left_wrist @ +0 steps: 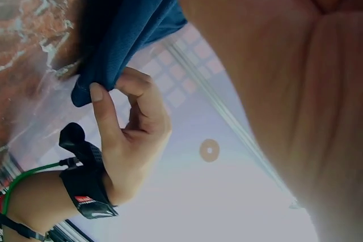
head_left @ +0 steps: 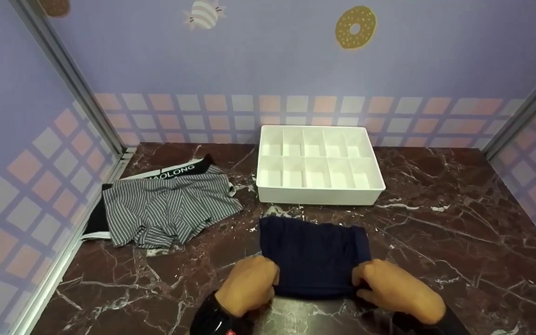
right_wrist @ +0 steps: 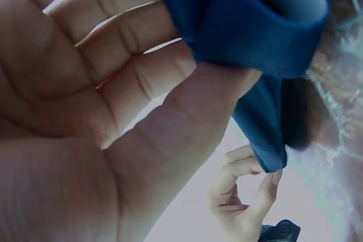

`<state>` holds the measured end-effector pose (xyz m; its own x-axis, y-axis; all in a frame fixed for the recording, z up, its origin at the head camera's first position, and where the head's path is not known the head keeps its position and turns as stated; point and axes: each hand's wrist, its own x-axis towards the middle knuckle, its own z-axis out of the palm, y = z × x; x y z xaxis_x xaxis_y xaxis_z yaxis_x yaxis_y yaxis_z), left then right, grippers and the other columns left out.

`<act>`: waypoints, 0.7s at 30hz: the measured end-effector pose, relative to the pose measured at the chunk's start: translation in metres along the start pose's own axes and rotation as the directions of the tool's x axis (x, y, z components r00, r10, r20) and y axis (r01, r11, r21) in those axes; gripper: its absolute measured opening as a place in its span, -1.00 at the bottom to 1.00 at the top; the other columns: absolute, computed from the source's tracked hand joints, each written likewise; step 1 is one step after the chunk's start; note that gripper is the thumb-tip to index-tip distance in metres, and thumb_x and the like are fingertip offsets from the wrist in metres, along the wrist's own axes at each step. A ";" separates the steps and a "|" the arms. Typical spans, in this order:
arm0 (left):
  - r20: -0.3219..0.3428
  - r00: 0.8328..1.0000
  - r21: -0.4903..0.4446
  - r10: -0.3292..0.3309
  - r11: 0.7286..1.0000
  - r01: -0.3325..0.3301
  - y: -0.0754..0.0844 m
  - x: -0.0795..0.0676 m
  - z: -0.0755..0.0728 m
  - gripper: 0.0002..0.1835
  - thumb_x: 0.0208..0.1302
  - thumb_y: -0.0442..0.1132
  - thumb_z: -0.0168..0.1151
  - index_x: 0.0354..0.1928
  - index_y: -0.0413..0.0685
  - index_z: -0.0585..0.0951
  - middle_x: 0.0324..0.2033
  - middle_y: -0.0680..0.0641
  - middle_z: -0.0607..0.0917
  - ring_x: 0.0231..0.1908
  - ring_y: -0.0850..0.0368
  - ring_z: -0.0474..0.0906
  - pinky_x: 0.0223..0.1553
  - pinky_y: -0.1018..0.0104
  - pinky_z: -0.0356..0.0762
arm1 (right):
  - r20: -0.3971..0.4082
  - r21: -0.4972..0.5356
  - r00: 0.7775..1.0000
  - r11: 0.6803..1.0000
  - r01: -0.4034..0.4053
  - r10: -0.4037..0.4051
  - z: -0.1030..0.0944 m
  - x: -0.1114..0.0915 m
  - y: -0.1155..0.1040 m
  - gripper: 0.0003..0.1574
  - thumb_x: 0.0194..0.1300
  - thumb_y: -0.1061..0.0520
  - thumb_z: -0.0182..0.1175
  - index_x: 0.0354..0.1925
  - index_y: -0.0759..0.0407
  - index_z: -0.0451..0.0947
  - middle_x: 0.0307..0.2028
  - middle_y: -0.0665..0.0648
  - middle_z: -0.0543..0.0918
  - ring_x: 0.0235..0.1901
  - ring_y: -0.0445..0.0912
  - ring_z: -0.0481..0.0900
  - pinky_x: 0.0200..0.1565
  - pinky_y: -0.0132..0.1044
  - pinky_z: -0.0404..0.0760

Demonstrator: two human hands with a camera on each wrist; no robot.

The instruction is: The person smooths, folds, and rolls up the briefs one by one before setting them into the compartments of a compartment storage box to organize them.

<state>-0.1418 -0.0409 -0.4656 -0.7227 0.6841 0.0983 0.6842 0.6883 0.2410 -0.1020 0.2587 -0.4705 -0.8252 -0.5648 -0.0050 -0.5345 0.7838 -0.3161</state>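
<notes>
A folded navy blue garment [head_left: 317, 260], seemingly underwear, lies at the front of the counter. At its near left corner my left hand [head_left: 251, 284] pinches the cloth. On the opposite near corner my right hand [head_left: 396, 288] holds it between thumb and fingers. In the left wrist view, the blue cloth [left_wrist: 127, 32] stretches toward my right hand [left_wrist: 133, 126], whose thumb and fingers nip its end. A looped fold of the cloth [right_wrist: 258, 43] shows in the right wrist view, with my left hand [right_wrist: 244, 194] pinching the far end.
Behind the garment stands a white divided box [head_left: 319, 196] with several compartments. Grey striped boxer briefs [head_left: 170, 209] lie at the left, over other underwear with a black-and-white waistband [head_left: 175, 172]. Patterned walls [head_left: 268, 60] enclose the dark marbled counter [head_left: 440, 237].
</notes>
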 end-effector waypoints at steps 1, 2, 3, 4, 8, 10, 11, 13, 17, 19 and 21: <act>0.004 1.000 -0.016 -0.002 1.000 0.002 0.000 0.000 -0.001 -0.79 -0.35 -0.43 0.28 -0.62 0.09 0.66 -0.59 0.14 0.63 -0.59 0.21 0.52 -0.53 0.33 0.50 | -0.004 0.006 1.000 1.000 0.006 -0.006 -0.001 0.000 0.001 -0.78 -0.10 0.18 0.37 -0.57 -0.01 0.47 -0.59 -0.12 0.50 -0.58 -0.31 0.38 -0.52 -0.34 0.42; 0.008 1.000 -0.029 -0.003 1.000 0.003 -0.001 0.000 -0.002 -0.78 -0.34 -0.42 0.29 -0.59 0.08 0.67 -0.58 0.15 0.64 -0.58 0.21 0.52 -0.52 0.33 0.50 | -0.003 0.011 1.000 1.000 0.010 -0.010 -0.001 -0.001 0.001 -0.78 -0.09 0.18 0.36 -0.57 -0.02 0.47 -0.59 -0.14 0.50 -0.58 -0.31 0.39 -0.52 -0.35 0.42; 0.014 1.000 -0.037 -0.003 0.999 0.004 -0.001 0.000 -0.002 -0.79 -0.33 -0.41 0.30 -0.58 0.08 0.67 -0.58 0.16 0.64 -0.57 0.21 0.53 -0.51 0.33 0.50 | -0.001 0.019 1.000 1.000 0.011 -0.011 -0.002 -0.001 0.002 -0.79 -0.07 0.19 0.36 -0.56 -0.02 0.48 -0.59 -0.16 0.50 -0.58 -0.32 0.39 -0.52 -0.36 0.42; 0.023 1.000 -0.040 -0.004 0.999 0.004 -0.001 0.000 -0.003 -0.79 -0.32 -0.39 0.31 -0.56 0.08 0.68 -0.57 0.17 0.65 -0.55 0.22 0.53 -0.50 0.33 0.51 | 0.004 0.030 1.000 1.000 0.006 -0.007 -0.002 -0.002 0.003 -0.80 -0.06 0.19 0.36 -0.54 -0.03 0.50 -0.59 -0.18 0.50 -0.58 -0.33 0.39 -0.52 -0.37 0.42; 0.064 0.998 -0.054 -0.002 0.999 0.005 -0.002 -0.001 -0.007 -0.81 -0.29 -0.34 0.34 -0.51 0.09 0.68 -0.54 0.18 0.64 -0.53 0.23 0.53 -0.46 0.30 0.52 | 0.056 0.082 0.998 0.996 -0.030 0.025 -0.005 -0.005 0.004 -0.83 -0.01 0.20 0.33 -0.49 -0.04 0.53 -0.59 -0.23 0.46 -0.60 -0.35 0.37 -0.53 -0.41 0.39; 0.077 0.997 -0.063 -0.002 0.998 0.007 -0.002 -0.001 -0.008 -0.81 -0.28 -0.33 0.35 -0.50 0.10 0.68 -0.53 0.18 0.64 -0.52 0.23 0.53 -0.45 0.29 0.52 | 0.070 0.102 0.997 0.994 -0.042 0.035 -0.006 -0.006 0.005 -0.84 0.01 0.20 0.32 -0.48 -0.05 0.54 -0.60 -0.24 0.44 -0.61 -0.36 0.35 -0.54 -0.42 0.38; 0.081 0.997 -0.071 -0.002 0.997 0.008 -0.002 -0.001 -0.009 -0.81 -0.28 -0.33 0.35 -0.50 0.09 0.67 -0.53 0.18 0.64 -0.52 0.23 0.53 -0.45 0.29 0.52 | 0.073 0.107 0.997 0.993 -0.043 0.035 -0.007 -0.007 0.004 -0.84 0.02 0.19 0.32 -0.47 -0.05 0.54 -0.60 -0.24 0.44 -0.61 -0.36 0.35 -0.54 -0.42 0.37; 0.091 0.996 -0.082 -0.004 0.997 0.011 -0.002 -0.001 -0.010 -0.81 -0.27 -0.33 0.34 -0.49 0.08 0.67 -0.52 0.17 0.64 -0.51 0.23 0.52 -0.45 0.29 0.52 | 0.068 0.113 0.997 0.993 -0.038 0.031 -0.008 -0.008 0.004 -0.85 0.03 0.18 0.31 -0.47 -0.06 0.54 -0.61 -0.25 0.43 -0.62 -0.37 0.34 -0.54 -0.43 0.38; 0.112 0.994 -0.094 -0.008 0.995 0.018 -0.003 0.000 -0.012 -0.80 -0.25 -0.32 0.32 -0.45 0.06 0.67 -0.50 0.15 0.65 -0.52 0.23 0.52 -0.46 0.29 0.52 | 0.044 0.122 0.999 0.992 -0.027 0.022 -0.009 -0.010 0.005 -0.87 0.05 0.19 0.31 -0.44 -0.04 0.56 -0.59 -0.23 0.47 -0.61 -0.38 0.36 -0.53 -0.43 0.40; 0.124 0.992 -0.095 -0.009 0.995 0.021 -0.003 0.000 -0.014 -0.80 -0.22 -0.31 0.31 -0.42 0.06 0.67 -0.48 0.14 0.66 -0.52 0.23 0.53 -0.45 0.29 0.53 | 0.039 0.129 0.999 0.991 -0.025 0.020 -0.011 -0.011 0.006 -0.88 0.05 0.20 0.31 -0.43 -0.03 0.57 -0.57 -0.23 0.50 -0.59 -0.39 0.38 -0.53 -0.44 0.42; 0.137 0.990 -0.097 -0.014 0.995 0.028 -0.003 0.001 -0.016 -0.80 -0.21 -0.29 0.32 -0.40 0.06 0.67 -0.47 0.13 0.66 -0.51 0.23 0.53 -0.44 0.28 0.53 | 0.040 0.138 0.999 0.990 -0.026 0.020 -0.012 -0.011 0.006 -0.88 0.06 0.20 0.31 -0.42 -0.02 0.58 -0.56 -0.22 0.52 -0.58 -0.39 0.40 -0.52 -0.43 0.44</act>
<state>-0.1462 -0.0466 -0.4510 -0.7123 0.7009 -0.0385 0.6512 0.6802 0.3366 -0.0988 0.2729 -0.4608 -0.8278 -0.5588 -0.0497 -0.4829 0.7549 -0.4438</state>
